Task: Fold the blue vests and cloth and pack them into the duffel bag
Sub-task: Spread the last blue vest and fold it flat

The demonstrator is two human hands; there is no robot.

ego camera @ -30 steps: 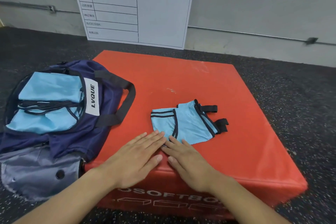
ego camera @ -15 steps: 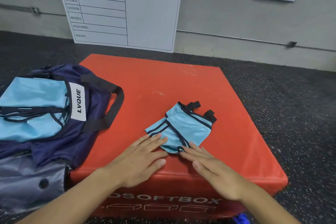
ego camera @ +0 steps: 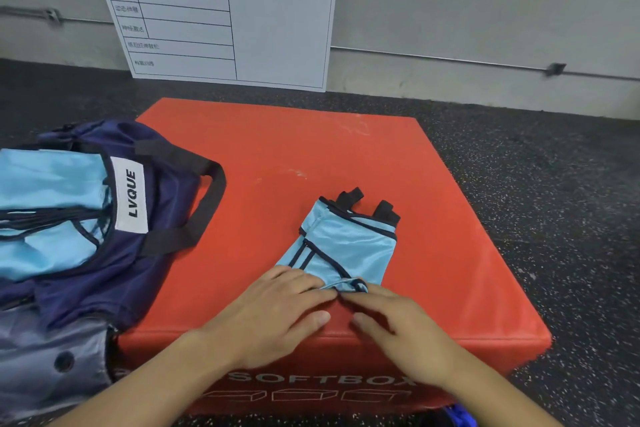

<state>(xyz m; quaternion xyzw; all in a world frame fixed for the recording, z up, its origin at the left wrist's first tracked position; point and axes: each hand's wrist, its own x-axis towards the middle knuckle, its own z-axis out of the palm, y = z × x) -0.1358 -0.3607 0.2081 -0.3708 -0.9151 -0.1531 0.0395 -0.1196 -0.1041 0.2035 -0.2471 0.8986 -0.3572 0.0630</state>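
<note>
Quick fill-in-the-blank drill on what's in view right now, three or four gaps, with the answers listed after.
1. The folded light-blue mesh vest lies on the ____ foam box.
2. The white label on the navy fabric duffel bag reads ____.
3. The bag sits to the ____ of the box.
4. Both the left hand and the right hand touch the vest's ____ edge.

Missing words: red; LVQUE; left; near

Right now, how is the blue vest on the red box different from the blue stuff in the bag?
The folded vest lies out on the red box, with both hands at its near edge; the blue cloth already sits inside the open duffel bag. The vest looks small and compact; the packed cloth spreads wider. Both are light blue with dark trim.
</note>
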